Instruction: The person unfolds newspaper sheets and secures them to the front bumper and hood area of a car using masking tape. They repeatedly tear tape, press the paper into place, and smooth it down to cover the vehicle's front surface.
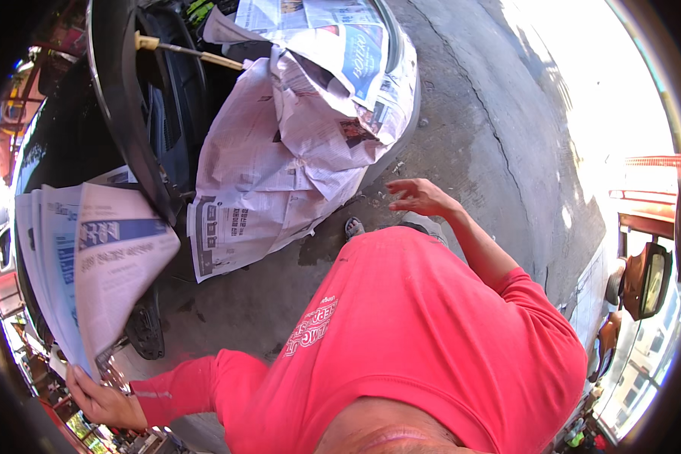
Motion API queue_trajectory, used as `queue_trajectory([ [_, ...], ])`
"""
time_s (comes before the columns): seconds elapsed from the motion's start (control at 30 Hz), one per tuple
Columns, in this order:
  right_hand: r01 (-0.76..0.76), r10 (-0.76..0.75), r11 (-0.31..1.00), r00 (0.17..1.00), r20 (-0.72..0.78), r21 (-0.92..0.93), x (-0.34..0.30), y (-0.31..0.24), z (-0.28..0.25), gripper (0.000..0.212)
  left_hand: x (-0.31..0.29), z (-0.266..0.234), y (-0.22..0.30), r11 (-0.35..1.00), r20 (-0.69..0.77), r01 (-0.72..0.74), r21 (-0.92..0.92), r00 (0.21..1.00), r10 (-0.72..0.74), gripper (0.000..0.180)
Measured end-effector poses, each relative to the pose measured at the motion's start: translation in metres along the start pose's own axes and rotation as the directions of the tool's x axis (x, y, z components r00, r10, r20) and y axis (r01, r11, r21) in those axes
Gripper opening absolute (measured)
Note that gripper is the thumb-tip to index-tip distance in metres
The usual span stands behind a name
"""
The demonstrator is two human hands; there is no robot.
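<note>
At the lower left, my left hand (102, 401) pinches the bottom corner of several folded newspaper sheets (117, 265), which fan upward in front of a black car part. My right hand (420, 198) is in the air near the middle, its fingers apart and nothing in them. More newspaper (280, 159), crumpled and overlapping, drapes over a rounded end of the vehicle. My right hand is beside the edge of this covering, apart from it.
A raised dark panel (117, 98) curves along the left, with a cream-tipped rod (185, 51) reaching from it toward the papered part. Cracked concrete floor (477, 151) lies to the right. Another vehicle's side mirror (651, 280) shows at the far right. My sandalled foot (353, 227) stands below the papers.
</note>
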State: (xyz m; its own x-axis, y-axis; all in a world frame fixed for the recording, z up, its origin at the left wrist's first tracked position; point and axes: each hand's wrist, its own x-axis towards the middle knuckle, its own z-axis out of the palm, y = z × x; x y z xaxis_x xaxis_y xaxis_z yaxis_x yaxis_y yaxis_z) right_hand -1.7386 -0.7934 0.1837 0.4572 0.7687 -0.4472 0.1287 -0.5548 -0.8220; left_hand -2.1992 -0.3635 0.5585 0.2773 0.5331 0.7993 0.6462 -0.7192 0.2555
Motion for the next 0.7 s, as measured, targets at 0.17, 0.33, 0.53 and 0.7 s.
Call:
queue_trajectory([
  [0.17,0.595,-0.597,0.799,0.802,0.004,-0.085,0.035,-0.086,0.017,0.118,-0.047,0.006,0.115,0.791,0.316,-0.249,-0.559,0.818,0.481,0.014],
  [0.33,0.696,-0.717,0.687,0.604,0.348,0.209,0.031,-0.096,-0.016,0.102,-0.080,0.096,0.215,0.205,0.355,0.476,-0.855,0.249,0.901,0.010],
  [0.53,0.510,-0.605,0.796,0.645,0.467,0.326,-0.044,-0.014,-0.145,0.051,-0.108,0.133,0.333,0.189,0.379,0.552,-0.812,0.253,0.890,0.006],
  [0.7,0.547,-0.781,0.596,0.566,0.265,0.588,-0.179,0.039,-0.305,0.085,-0.136,0.175,0.406,-0.024,0.298,0.639,-0.769,0.391,0.871,0.013],
])
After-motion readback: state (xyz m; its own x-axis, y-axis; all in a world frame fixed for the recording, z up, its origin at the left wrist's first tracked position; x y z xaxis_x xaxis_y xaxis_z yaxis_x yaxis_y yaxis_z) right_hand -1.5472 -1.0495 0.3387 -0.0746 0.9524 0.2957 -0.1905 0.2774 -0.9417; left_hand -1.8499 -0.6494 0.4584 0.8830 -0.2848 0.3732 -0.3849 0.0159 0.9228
